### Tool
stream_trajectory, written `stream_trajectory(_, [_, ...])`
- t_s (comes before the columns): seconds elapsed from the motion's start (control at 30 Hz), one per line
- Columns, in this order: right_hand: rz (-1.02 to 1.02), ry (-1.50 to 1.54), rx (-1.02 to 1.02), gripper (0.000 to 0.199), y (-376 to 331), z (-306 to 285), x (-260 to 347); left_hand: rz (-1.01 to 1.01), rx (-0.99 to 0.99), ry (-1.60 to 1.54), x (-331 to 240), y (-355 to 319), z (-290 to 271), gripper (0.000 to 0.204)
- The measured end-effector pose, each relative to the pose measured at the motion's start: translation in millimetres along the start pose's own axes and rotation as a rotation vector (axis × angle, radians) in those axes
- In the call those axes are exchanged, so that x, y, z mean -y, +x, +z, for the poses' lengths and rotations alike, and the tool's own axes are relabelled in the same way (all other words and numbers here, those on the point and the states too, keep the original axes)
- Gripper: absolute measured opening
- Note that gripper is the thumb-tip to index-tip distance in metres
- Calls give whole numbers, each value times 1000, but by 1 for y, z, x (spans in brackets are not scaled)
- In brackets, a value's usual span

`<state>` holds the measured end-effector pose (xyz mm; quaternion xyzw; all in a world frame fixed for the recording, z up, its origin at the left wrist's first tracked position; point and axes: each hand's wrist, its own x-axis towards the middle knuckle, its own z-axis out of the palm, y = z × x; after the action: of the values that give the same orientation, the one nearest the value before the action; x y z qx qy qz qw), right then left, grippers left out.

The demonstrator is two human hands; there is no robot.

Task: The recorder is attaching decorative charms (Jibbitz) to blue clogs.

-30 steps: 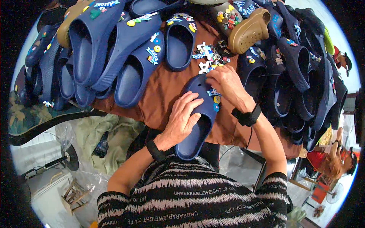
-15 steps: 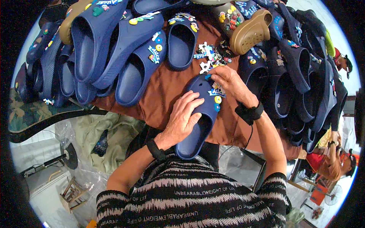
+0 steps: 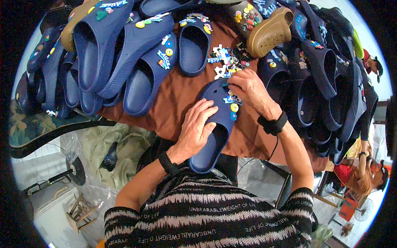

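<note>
A navy clog (image 3: 221, 120) lies in front of me, its toe pointing away and its heel near my shirt. My left hand (image 3: 193, 130) is wrapped over its left side, with the thumb at the foot opening and the fingers across the upper. At the toe, my right hand (image 3: 250, 91) pinches a small blue shoe charm (image 3: 225, 85), largely hidden by the fingertips. Along the clog's right side sit a lettered blue-and-white charm (image 3: 233, 100) and a yellow round charm (image 3: 234, 108). Just beyond the toe is a pile of loose charms (image 3: 226, 58).
Several decorated navy clogs (image 3: 142, 91) crowd the left, and more navy clogs (image 3: 306, 103) are heaped at the right. A brown clog (image 3: 271, 35) lies beyond the charms. Brown cloth (image 3: 165, 111) covers the work surface. Another person (image 3: 364, 177) is at the far right.
My right fingers have curled in closer over the toe, covering more of the charm there. The left hand keeps its hold on the clog. The whole view has shifted slightly.
</note>
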<state>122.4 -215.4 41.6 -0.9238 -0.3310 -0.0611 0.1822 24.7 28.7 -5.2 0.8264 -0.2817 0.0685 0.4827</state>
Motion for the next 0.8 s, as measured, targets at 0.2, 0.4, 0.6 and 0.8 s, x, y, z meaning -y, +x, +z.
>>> stream_trajectory(0.2, [-76, 61, -59, 16, 4, 8, 2, -22, 31, -11, 0, 0, -1, 55])
stream_trajectory(0.4, [-132, -284, -15, 9, 10, 2, 6, -8, 17, -8, -1, 0, 0, 52])
stream_trajectory(0.6, [-223, -433, 84, 9, 16, -5, 20, -20, 22, -15, -2, 0, -2, 51])
stream_trajectory(0.8, [-220, -393, 186, 10, 17, -14, 23, -18, 31, -16, -1, 0, -1, 49])
